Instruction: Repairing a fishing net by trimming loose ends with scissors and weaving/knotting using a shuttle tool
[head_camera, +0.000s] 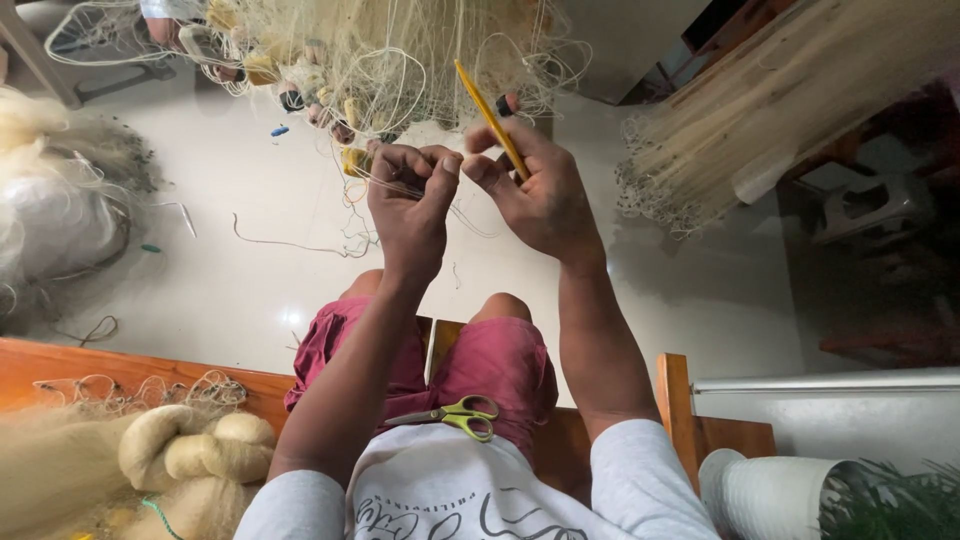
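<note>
Seated on a wooden bench above a pale glossy floor, the left hand pinches net twine while the right hand grips a yellow netting needle, netting heaped beyond.

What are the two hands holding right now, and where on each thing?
The right hand grips a yellow netting needle near its lower end. The left hand pinches thin strands of the fishing net between thumb and fingertips.

Green-handled scissors lie on the lap at six o'clock; a knotted cream net bundle sits at eight.
</note>
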